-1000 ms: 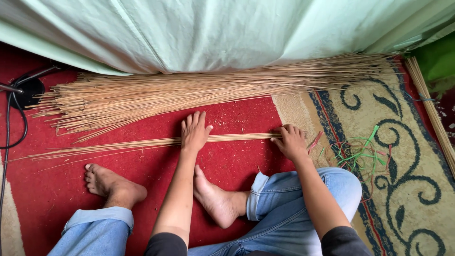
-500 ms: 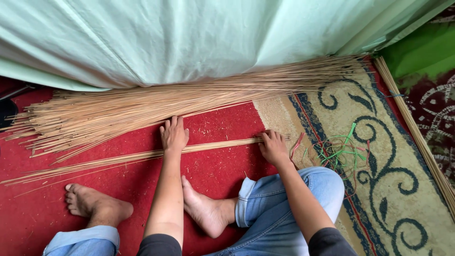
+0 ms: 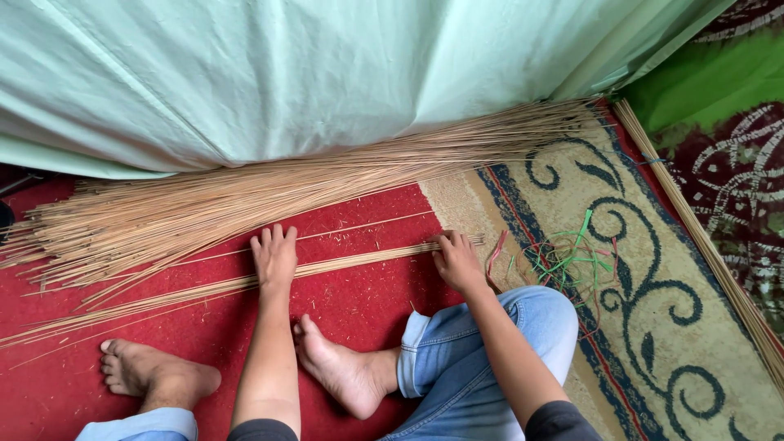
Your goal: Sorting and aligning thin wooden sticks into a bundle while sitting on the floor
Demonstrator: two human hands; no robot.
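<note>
- two hands are down on the thin row of sticks [image 3: 245, 282], which lies across the red carpet [image 3: 359, 220] in front of my feet; i take that row as my landmark.
- my left hand [image 3: 275, 257] lies flat on the middle of the row, fingers spread wide and pointing away from me, palm pressing the sticks; it grips nothing that i can see.
- my right hand [image 3: 457, 261] sits on the row's right end, fingers curled down over the stick tips; i cannot tell whether it pinches any sticks or only rests on them, since the fingertips are hidden under the knuckles.
- beyond the row lies the big heap of sticks [image 3: 269, 188], fanned out; its far edge is hidden under the pale green cloth [image 3: 327, 73], and its left end is cut off by the frame.
- the row's own left end also runs out of frame, so i cannot see its full length.
- right of the row, just beside my right hand, there is a tangle of green and red strings [image 3: 563, 261] on the patterned rug [image 3: 653, 327]; single strands are hard to make out.
- nearer than the row are my bare feet [image 3: 343, 371], and my knee in blue jeans [image 3: 506, 327] partly covers the rug.
- far right of the row, another bundle of sticks [image 3: 694, 237] runs along the rug's edge, cut off at the bottom.
</note>
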